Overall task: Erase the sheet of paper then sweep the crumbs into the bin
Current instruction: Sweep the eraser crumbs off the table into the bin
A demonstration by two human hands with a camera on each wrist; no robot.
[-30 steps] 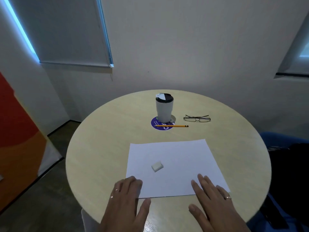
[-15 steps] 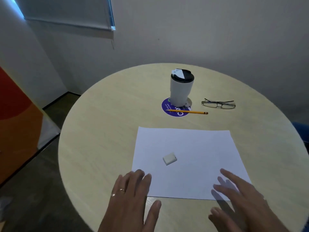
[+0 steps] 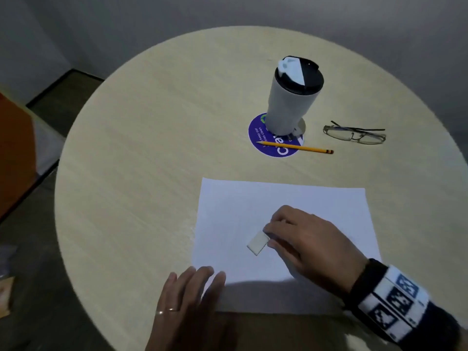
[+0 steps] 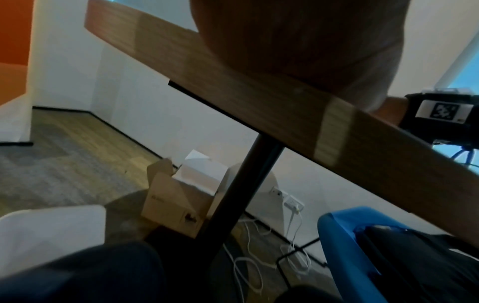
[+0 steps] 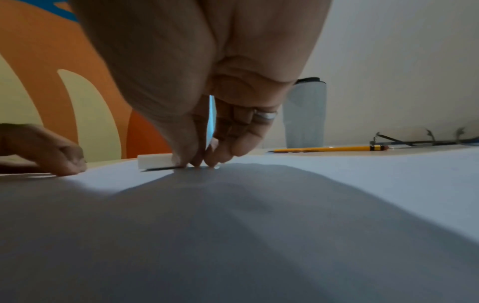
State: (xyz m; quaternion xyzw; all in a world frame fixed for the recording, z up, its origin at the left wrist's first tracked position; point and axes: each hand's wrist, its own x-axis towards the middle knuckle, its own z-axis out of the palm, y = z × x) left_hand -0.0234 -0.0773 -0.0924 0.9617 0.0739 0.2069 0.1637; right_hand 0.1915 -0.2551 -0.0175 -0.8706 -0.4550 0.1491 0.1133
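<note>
The right hand (image 3: 306,245) pinched one end of the small white rubber eraser (image 3: 257,242) lying mid-sheet on the white paper sheet (image 3: 316,201), probably to lift it, while beside that grip the flat, relaxed left hand (image 3: 188,300) steadied the sheet's near corner.

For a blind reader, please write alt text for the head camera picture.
A right hand pinches a white eraser lying on a paper sheet on a round table, while the left hand rests flat on the sheet's near left corner. Behind stand a tumbler, a pencil and glasses.
</note>
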